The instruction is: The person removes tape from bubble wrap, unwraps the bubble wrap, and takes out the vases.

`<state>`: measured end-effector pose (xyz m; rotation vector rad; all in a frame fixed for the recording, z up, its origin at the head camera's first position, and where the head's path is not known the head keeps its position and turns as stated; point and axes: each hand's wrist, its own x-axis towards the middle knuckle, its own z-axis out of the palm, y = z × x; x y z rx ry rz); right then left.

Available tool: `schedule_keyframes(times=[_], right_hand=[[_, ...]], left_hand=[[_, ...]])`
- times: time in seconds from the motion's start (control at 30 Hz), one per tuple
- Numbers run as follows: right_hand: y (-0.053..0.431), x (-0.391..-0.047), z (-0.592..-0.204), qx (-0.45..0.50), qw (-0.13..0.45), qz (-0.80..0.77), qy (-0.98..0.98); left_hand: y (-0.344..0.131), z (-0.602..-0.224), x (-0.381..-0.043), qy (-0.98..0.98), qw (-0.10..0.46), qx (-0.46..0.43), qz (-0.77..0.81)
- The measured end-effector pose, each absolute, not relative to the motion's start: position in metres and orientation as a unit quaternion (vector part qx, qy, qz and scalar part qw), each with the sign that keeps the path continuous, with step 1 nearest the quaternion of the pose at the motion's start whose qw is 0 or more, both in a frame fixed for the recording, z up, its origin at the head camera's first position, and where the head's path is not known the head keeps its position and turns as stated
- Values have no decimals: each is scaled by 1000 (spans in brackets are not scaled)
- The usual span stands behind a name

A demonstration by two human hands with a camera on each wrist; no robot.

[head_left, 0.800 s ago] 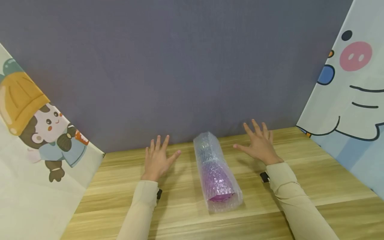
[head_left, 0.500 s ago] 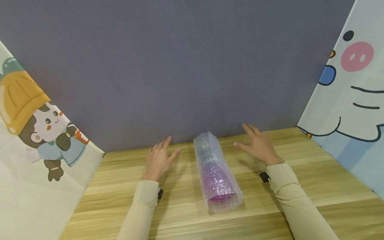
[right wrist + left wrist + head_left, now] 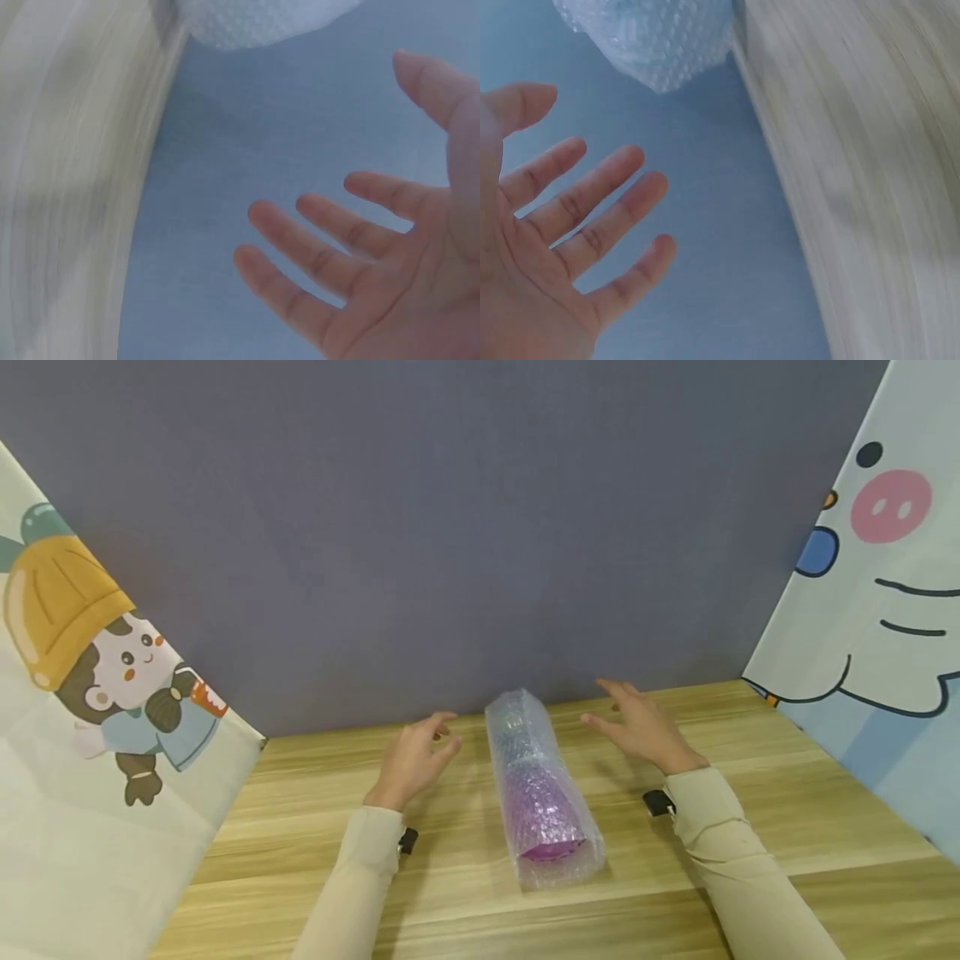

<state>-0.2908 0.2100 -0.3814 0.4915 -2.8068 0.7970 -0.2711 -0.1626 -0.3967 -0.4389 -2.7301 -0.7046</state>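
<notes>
A bubble-wrapped object (image 3: 542, 802) lies lengthwise on the wooden table, purple and flared at its near end, bluish and narrower at the far end. What it is under the wrap is hard to make out. To its left hovers my left hand (image 3: 412, 760), fingers loosely bent and holding nothing. My right hand (image 3: 643, 727) is on its other side, thumb and fingers spread apart, also holding nothing. Both wrist views show a bare palm, with the bubble wrap (image 3: 664, 45) at the top of the left wrist view and the wrap (image 3: 262, 19) likewise in the right one.
A grey panel (image 3: 450, 527) rises along the table's far edge. White side panels with cartoon prints, a figure in a yellow hat (image 3: 67, 602) at left and a pig-like snout (image 3: 891, 507) at right, flank the wood-grain table (image 3: 277, 860).
Both hands have gone from widely spread fingers to more relaxed, turned-in ones. The left hand has shifted right, nearer the wrapped object, which stays in place.
</notes>
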Motion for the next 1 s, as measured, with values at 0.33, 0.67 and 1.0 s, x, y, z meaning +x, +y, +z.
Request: schedule_keyframes(times=[0.33,0.67,1.0], right_hand=[[200,-291,-381,206,83,317,-922],[190,-288,-378,227,63,331,-914],[176,-281,-372,251,70,324,-910]], left_hand=[[-148,-395,-264,-934,104,-205,-275],[-135,-395,-260,-931,75,-236,-267],[-131,-389,-251,-933,46,-235,-268]])
